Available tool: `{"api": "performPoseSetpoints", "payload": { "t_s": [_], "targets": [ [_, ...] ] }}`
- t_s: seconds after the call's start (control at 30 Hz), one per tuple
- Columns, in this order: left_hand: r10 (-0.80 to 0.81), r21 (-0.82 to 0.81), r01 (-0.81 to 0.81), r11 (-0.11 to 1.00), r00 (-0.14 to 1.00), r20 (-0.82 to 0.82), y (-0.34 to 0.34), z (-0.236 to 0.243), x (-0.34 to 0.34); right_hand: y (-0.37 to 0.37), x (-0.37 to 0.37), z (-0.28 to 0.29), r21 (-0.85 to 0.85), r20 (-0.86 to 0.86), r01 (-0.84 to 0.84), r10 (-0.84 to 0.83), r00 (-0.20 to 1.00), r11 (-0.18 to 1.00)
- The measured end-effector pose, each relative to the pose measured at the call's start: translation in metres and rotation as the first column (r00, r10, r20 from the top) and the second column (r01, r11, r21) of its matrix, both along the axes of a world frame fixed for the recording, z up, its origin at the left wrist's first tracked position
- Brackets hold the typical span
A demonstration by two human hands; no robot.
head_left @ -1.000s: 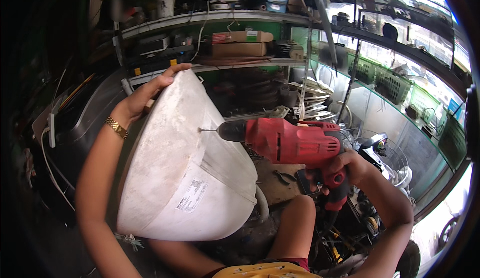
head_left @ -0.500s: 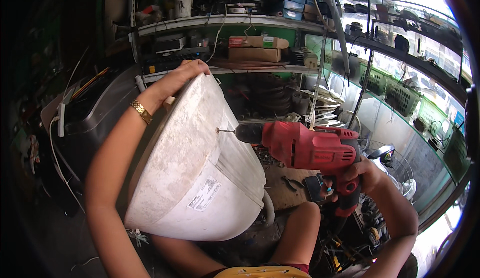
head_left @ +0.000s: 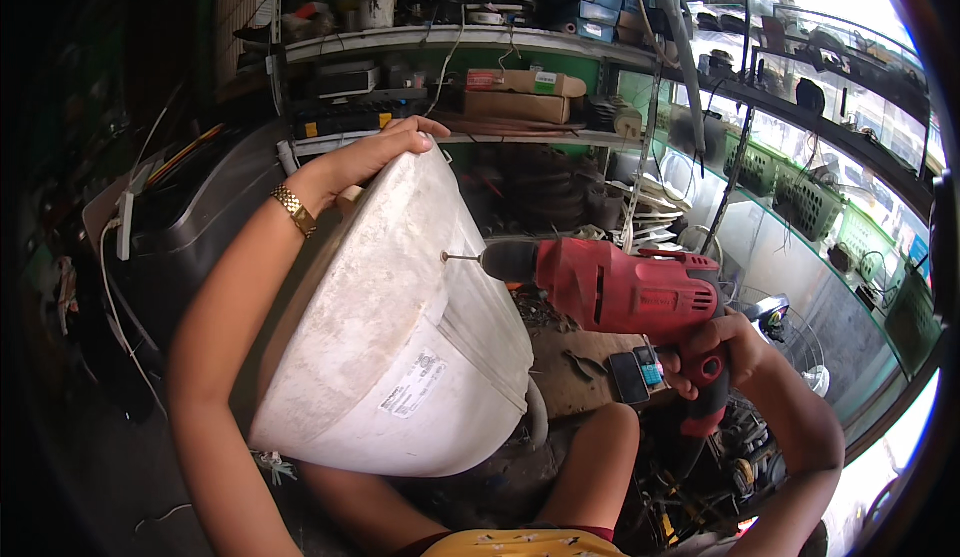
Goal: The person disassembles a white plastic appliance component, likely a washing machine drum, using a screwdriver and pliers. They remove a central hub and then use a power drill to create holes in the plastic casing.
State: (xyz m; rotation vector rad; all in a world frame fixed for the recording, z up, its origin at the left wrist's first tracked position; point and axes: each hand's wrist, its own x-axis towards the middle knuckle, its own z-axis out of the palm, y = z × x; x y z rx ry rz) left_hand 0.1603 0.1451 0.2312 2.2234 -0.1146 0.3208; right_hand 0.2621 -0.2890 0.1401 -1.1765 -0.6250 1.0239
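Note:
A large, stained white plastic appliance casing (head_left: pixel 350 297) leans tilted over my legs, with a paper label (head_left: pixel 412 385) on its lower side. My left hand (head_left: pixel 385 152) is closed over its top edge, a gold watch on the wrist. In my right hand (head_left: pixel 722 349) is a red power drill (head_left: pixel 640 292), gripped by its handle and pointing left. From its black chuck (head_left: pixel 510 261) a thin bit (head_left: pixel 464 257) reaches a small rusty screw or hole in the casing's face; I cannot tell which. A grey hose (head_left: pixel 537 415) hangs at the casing's lower right.
Behind the casing, shelves (head_left: pixel 440 37) hold boxes and parts. Pliers (head_left: pixel 585 365) and a phone (head_left: pixel 629 378) lie on a wooden board (head_left: pixel 560 342). Tools clutter the floor at right, below a glass case (head_left: pixel 800 267) with green baskets. A dark bin-like shape (head_left: pixel 200 227) stands left.
The view has shifted slightly, moving the scene a little right. My right hand and the drill handle have moved slightly, uncovering more beside the phone. The bit tip stays at the same spot.

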Motion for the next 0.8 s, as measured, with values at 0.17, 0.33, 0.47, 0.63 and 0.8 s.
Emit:
{"api": "performPoseSetpoints", "payload": {
  "t_s": [0.17,0.33,0.47,0.63,0.8],
  "targets": [
    [0.046,0.051,-0.046,0.998,0.999,-0.005,-0.002,0.003,-0.012,0.004,0.000,0.010,-0.019,0.120,-0.014,0.016,0.993,1.000],
    [-0.012,0.087,0.011,0.996,1.000,0.016,-0.011,0.001,0.000,-0.007,-0.028,0.031,-0.095,0.219,0.116,-0.093,0.971,0.989],
    [0.048,0.118,-0.049,0.992,0.999,0.018,-0.005,0.003,-0.014,0.003,-0.017,0.030,-0.133,0.290,0.103,-0.061,0.955,0.986],
    [0.001,0.110,-0.003,0.994,1.000,0.017,-0.004,0.003,-0.009,0.000,-0.019,0.030,-0.103,0.265,0.086,-0.056,0.963,0.991],
    [0.007,0.110,-0.010,0.994,1.000,0.028,-0.003,0.002,-0.009,0.001,-0.023,0.037,-0.135,0.307,0.079,-0.034,0.951,0.988]
  ]
}}
